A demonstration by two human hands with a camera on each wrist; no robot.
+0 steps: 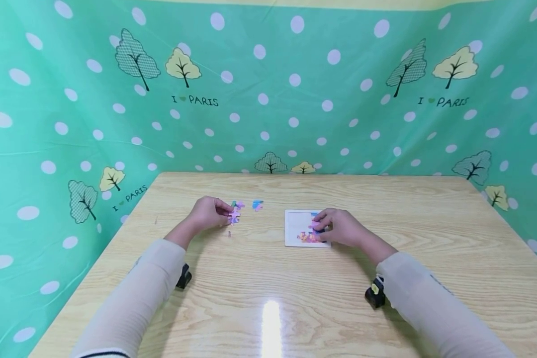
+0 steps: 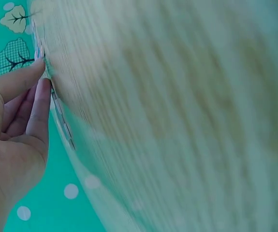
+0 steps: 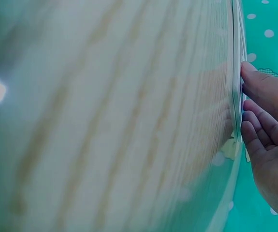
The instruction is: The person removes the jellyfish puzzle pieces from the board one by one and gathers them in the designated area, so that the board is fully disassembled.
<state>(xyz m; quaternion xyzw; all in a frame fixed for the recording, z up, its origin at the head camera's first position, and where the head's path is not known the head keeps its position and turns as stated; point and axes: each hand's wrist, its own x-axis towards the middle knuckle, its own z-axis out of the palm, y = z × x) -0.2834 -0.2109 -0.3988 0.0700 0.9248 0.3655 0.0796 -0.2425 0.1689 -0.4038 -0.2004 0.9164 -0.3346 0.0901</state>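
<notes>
Left hand (image 1: 207, 214): we touch loose puzzle pieces (image 1: 235, 216); whether pinching, we cannot tell.
Right hand (image 1: 343, 227): our fingers reach picture pieces (image 1: 311, 238) inside the white tray (image 1: 297, 221), grip unclear.

Dotted green cloth (image 1: 277, 136) behind table (image 1: 232, 293)
</notes>
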